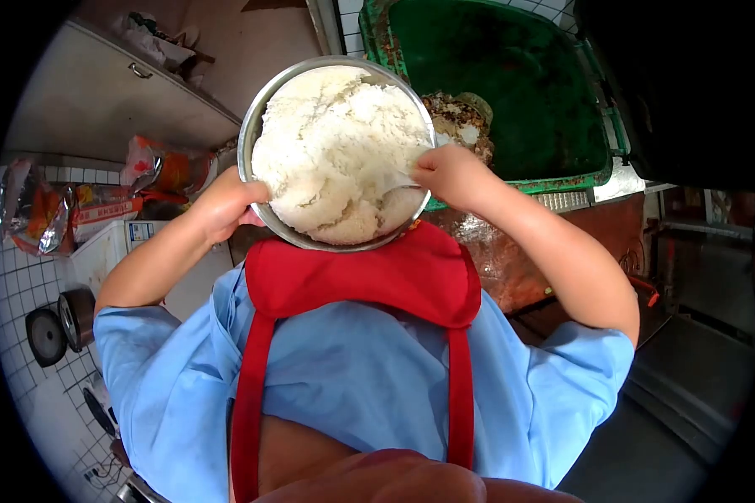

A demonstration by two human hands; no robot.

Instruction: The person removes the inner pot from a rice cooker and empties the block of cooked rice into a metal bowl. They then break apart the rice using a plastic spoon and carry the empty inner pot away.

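A round metal bowl (252, 107) heaped with white cooked rice (335, 155) is held up in front of my chest. My left hand (224, 205) grips its left rim, the thumb over the edge and the fingers mostly hidden underneath. On the opposite side my right hand (455, 176) is closed at the rim, its fingertips against the rice. Something pale and thin shows by those fingertips, but I cannot make out whether it is a utensil. The red apron (361, 281) touches or nearly touches the bowl's near edge.
Beyond the bowl stands a large green bin (545, 109) with food scraps (457, 126) in it. Orange and silver packages (172, 168) lie at the left, below a cabinet (101, 92) with a handle. Dark metal equipment (705, 277) stands at the right.
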